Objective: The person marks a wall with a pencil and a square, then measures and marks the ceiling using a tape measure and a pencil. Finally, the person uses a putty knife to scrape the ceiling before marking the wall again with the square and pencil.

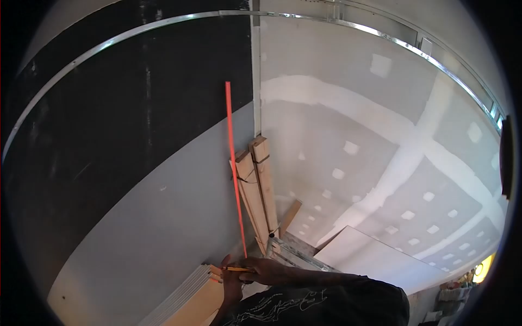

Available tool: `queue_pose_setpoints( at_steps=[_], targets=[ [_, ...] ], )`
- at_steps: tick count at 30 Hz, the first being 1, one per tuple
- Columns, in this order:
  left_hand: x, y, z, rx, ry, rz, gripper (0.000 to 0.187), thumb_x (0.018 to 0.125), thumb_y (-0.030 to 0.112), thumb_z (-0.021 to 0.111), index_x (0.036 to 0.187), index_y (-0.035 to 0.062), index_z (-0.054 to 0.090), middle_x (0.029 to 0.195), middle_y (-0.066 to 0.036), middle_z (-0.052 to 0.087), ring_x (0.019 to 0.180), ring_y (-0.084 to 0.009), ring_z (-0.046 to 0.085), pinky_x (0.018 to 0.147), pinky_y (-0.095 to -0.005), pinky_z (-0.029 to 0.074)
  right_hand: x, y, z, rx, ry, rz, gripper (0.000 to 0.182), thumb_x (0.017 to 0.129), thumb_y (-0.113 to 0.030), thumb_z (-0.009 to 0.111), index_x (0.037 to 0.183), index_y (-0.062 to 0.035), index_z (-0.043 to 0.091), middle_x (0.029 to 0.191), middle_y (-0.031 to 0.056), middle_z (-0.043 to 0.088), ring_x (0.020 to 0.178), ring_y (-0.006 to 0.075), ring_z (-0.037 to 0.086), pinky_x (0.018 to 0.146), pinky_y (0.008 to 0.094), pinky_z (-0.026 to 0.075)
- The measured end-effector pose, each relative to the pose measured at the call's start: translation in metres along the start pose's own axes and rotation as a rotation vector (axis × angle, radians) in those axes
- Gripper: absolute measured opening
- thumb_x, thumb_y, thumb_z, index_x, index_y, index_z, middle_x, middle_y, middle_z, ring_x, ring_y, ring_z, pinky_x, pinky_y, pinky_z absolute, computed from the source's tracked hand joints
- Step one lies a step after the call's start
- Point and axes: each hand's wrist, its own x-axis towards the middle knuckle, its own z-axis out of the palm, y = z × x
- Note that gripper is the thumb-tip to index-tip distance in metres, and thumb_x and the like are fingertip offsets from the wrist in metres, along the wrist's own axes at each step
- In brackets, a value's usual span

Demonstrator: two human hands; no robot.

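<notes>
Pencil, yellow, thin wooden, lies nearly level at the bottom of the view, held between the two hands, its tip pointing left toward the pale grey wall panel. Right hand reaches in from the right in a dark sleeve and pinches the pencil's right end; left hand comes up from below, fingers curled close about the pencil, though whether it grips the pencil or something beneath it I cannot tell.

Long thin red-orange straight rod rises from just above the hands, its long axis near vertical, leaning slightly left at the top; its foot sits at the pencil, touching or almost. Both hands sit equally close to its lower end.

Just right of the rod, bundled light timber offcuts lean in the corner. Left of the hands, a stack of pale boards shows edge-on. A white sheet of plasterboard leans against the taped drywall to the right.

Fisheye warp bends every line; fingertips are small and dim.
</notes>
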Motion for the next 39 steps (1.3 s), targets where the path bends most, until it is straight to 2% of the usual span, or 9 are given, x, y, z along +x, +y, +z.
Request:
queue_pose_setpoints(
  at_steps=[2, 3, 6, 7, 9, 13, 15, 21, 39],
  targets=[
    [0.015, -0.008, -0.011, 0.886, -0.077, 0.671, 0.054, 0.102, 0.021, 0.051, 0.15, 0.0106, 0.028, 0.137, -0.011, 0.047, 0.125, -0.019, 0.052, 0.111, -0.0411, 0.041, 0.008, -0.003, -0.008, -0.097, 0.097, -0.088, 0.068, 0.092, -0.051, 0.067, 0.146, -0.013, 0.047, 0.121, 0.0208, 0.06, 0.11, 0.0333, 0.066, 0.091, 0.0417, 0.053],
    [-0.026, -0.03, -0.002, 0.841, -0.071, 0.615, 0.054, 0.102, 0.021, 0.051, 0.15, 0.0106, 0.028, 0.137, -0.011, 0.047, 0.125, -0.019, 0.052, 0.111, -0.0411, 0.041, -0.029, -0.013, 0.014, -0.087, 0.049, -0.036, 0.068, 0.092, -0.051, 0.067, 0.146, -0.013, 0.047, 0.121, 0.0208, 0.06, 0.11, 0.0333, 0.066, 0.091, 0.0417, 0.053],
    [-0.014, -0.014, -0.003, -0.028, 0.021, 0.209, 0.055, 0.1, 0.013, 0.05, 0.15, 0.0064, 0.026, 0.132, -0.015, 0.047, 0.11, -0.022, 0.06, 0.091, -0.0333, 0.055, -0.01, -0.016, 0.013, -0.164, 0.052, -0.074, 0.07, 0.089, -0.052, 0.07, 0.143, -0.0127, 0.049, 0.118, 0.0203, 0.062, 0.105, 0.0324, 0.068, 0.087, 0.0403, 0.055],
    [-0.017, -0.011, -0.002, -0.03, 0.026, 0.217, 0.055, 0.1, 0.013, 0.05, 0.15, 0.0064, 0.026, 0.132, -0.015, 0.047, 0.11, -0.022, 0.06, 0.091, -0.0333, 0.055, -0.009, -0.017, 0.016, -0.168, 0.047, -0.082, 0.07, 0.089, -0.052, 0.07, 0.143, -0.0127, 0.049, 0.118, 0.0203, 0.062, 0.105, 0.0324, 0.068, 0.087, 0.0403, 0.055],
    [-0.02, -0.004, -0.002, -0.05, 0.088, 0.233, 0.056, 0.099, 0.011, 0.05, 0.15, 0.0065, 0.026, 0.125, -0.014, 0.049, 0.111, -0.0237, 0.059, 0.092, -0.0339, 0.054, -0.006, -0.016, 0.025, -0.136, 0.223, -0.181, 0.064, 0.089, -0.054, 0.069, 0.13, -0.0048, 0.059, 0.105, 0.0225, 0.065, 0.094, 0.0384, 0.069, 0.08, 0.0466, 0.055],
    [-0.023, -0.005, -0.007, -0.05, 0.162, 0.319, 0.057, 0.098, 0.01, 0.052, 0.15, 0.0074, 0.027, 0.119, -0.01, 0.049, 0.106, -0.0218, 0.06, 0.089, -0.033, 0.055, 0.001, -0.017, 0.028, -0.178, 0.22, -0.193, 0.063, 0.09, -0.053, 0.068, 0.13, -0.0054, 0.059, 0.104, 0.0235, 0.064, 0.093, 0.0399, 0.068, 0.08, 0.0474, 0.055],
    [-0.028, -0.01, -0.01, -0.169, 0.201, 0.303, 0.059, 0.096, 0.006, 0.054, 0.149, 0.0085, 0.029, 0.114, -0.008, 0.051, 0.103, -0.0204, 0.06, 0.088, -0.0339, 0.055, -0.001, -0.024, 0.024, -0.194, 0.019, -0.095, 0.064, 0.092, -0.058, 0.064, 0.135, -0.0106, 0.057, 0.118, 0.0189, 0.065, 0.104, 0.0346, 0.068, 0.085, 0.0431, 0.055],
    [-0.034, -0.03, -0.023, -0.276, 0.169, 0.379, 0.057, 0.095, 0.002, 0.055, 0.147, 0.0091, 0.033, 0.108, -0.006, 0.053, 0.101, -0.0174, 0.059, 0.089, -0.0334, 0.053, 0.0, -0.025, 0.033, -0.215, -0.04, -0.172, 0.06, 0.095, -0.054, 0.062, 0.134, -0.0092, 0.057, 0.117, 0.0195, 0.065, 0.105, 0.0337, 0.068, 0.086, 0.0429, 0.055],
    [-0.056, -0.039, -0.039, -0.271, 0.233, 0.346, 0.061, 0.093, 0.004, 0.058, 0.149, 0.0083, 0.034, 0.107, -0.006, 0.053, 0.097, -0.0162, 0.057, 0.087, -0.0311, 0.049, -0.002, -0.033, 0.063, -0.219, -0.058, -0.137, 0.062, 0.094, -0.054, 0.064, 0.138, -0.0113, 0.054, 0.122, 0.0187, 0.064, 0.107, 0.0324, 0.068, 0.089, 0.0413, 0.056]
  ],
)
